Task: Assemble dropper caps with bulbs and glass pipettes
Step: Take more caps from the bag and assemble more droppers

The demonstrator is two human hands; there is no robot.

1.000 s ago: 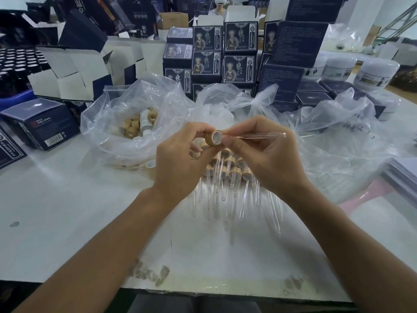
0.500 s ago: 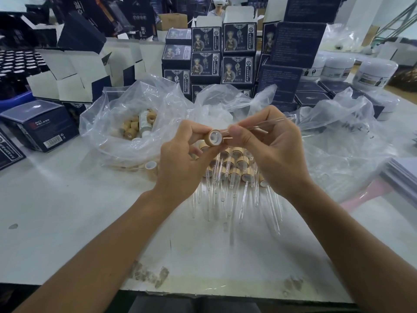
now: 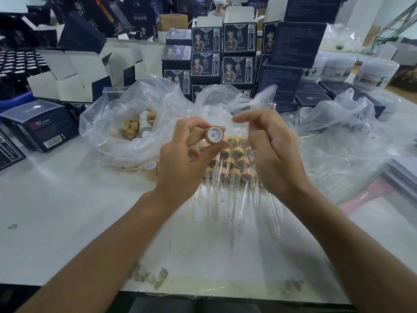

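My left hand [image 3: 187,159] pinches a bamboo-coloured dropper cap [image 3: 214,134] between thumb and fingers, its white inner opening turned toward me. My right hand [image 3: 270,154] is just to the right of it, apart from the cap, fingers curled around a thin glass pipette [image 3: 273,106] whose rounded tip pokes up behind the fingers; most of the pipette is hidden or too clear to see. Below both hands lies a pile of assembled droppers [image 3: 237,163], caps at the far side and glass tubes pointing toward me.
A clear plastic bag [image 3: 108,123] at the left holds several loose caps [image 3: 133,128]; one cap [image 3: 150,168] stands on the white table [image 3: 67,211]. More crumpled plastic [image 3: 338,141] lies at the right. Dark product boxes [image 3: 239,68] and white jars [image 3: 374,74] are stacked behind.
The pipette, earlier pressed into the cap's opening, has come away from it. My right hand moved right and up; my left hand turned the cap's opening toward me.
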